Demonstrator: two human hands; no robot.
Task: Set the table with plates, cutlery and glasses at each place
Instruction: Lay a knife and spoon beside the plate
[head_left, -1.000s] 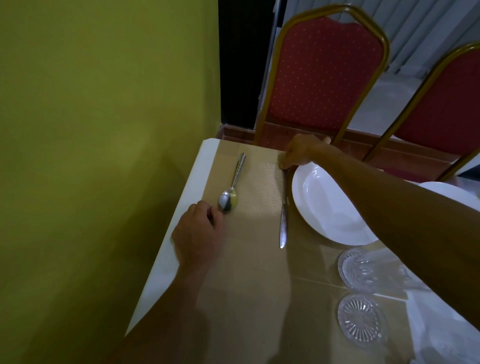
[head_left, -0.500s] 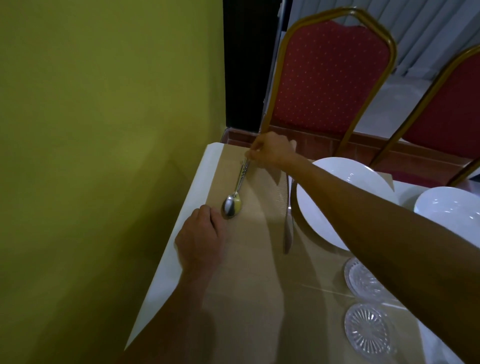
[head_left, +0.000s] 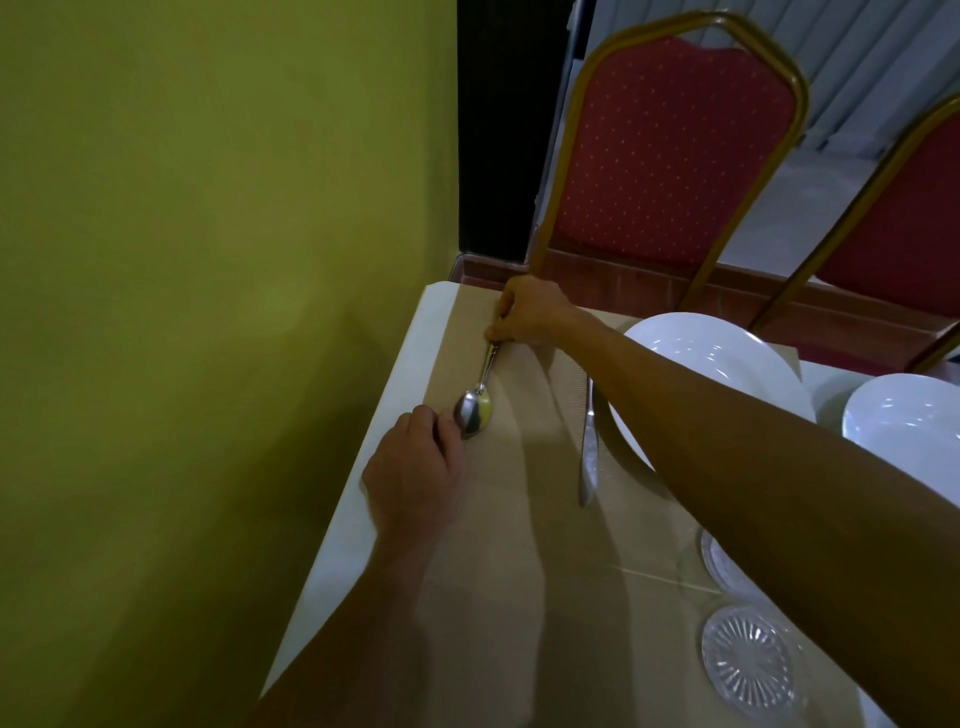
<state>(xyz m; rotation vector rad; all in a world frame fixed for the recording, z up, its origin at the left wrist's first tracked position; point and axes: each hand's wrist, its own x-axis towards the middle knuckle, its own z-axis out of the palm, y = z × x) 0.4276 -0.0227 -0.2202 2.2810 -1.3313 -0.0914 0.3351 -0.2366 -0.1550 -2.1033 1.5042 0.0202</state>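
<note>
A metal spoon (head_left: 479, 396) lies on the brown table runner (head_left: 519, 545) near the table's left edge. My right hand (head_left: 530, 312) pinches the far end of its handle. My left hand (head_left: 415, 467) rests on the cloth with fingers curled, its fingertips touching the spoon's bowl. A knife (head_left: 588, 447) lies to the right of the spoon, beside a white plate (head_left: 691, 364); my right forearm crosses over both. Two upturned clear glasses (head_left: 750, 660) stand at the lower right, the farther glass (head_left: 722, 564) partly hidden by my arm.
A second white plate (head_left: 904, 421) sits at the right edge. Two red chairs with gold frames, the nearer chair (head_left: 670, 156) and another chair (head_left: 904, 223), stand behind the table. A yellow-green wall (head_left: 208, 260) runs close along the table's left edge.
My right hand left the knife's handle, moved left and took hold of the spoon's handle end. The left hand stayed by the spoon's bowl. The view shifted slightly left.
</note>
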